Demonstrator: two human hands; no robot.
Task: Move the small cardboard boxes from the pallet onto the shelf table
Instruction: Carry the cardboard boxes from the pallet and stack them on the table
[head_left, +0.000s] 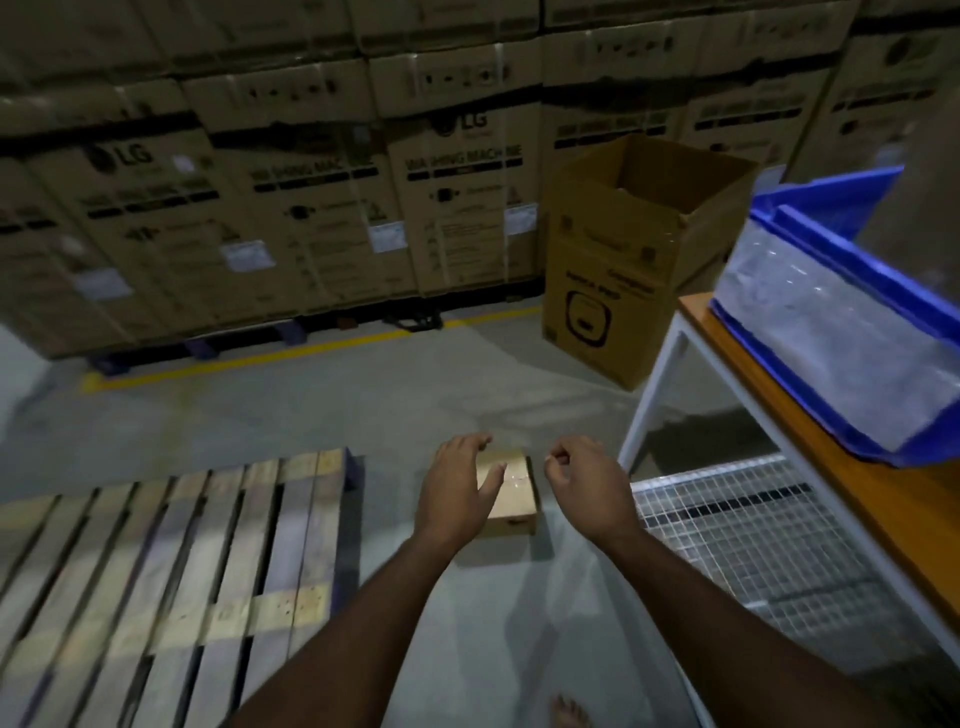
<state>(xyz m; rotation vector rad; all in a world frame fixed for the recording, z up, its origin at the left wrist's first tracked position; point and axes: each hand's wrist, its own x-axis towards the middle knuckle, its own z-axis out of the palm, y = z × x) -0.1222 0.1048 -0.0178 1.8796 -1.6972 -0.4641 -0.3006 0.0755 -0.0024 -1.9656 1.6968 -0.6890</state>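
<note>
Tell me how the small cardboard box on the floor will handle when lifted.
The small cardboard box looks rigid, with crisp edges, so probably stiff. Its low, flat shape suggests it won't tip. Shiny tape on top may be slightly slippery.

Dim warehouse light, soft motion blur throughout, wide-angle bending at edges, faint floor shadows

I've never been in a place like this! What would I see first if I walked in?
First, two bare arms reaching out, the left hand over a small box on the floor, the right hand just beside it. Behind stands a wall of big washing-machine cartons. A wooden pallet lies at the left, and a bright blue crate sits on the table at the right.
</note>
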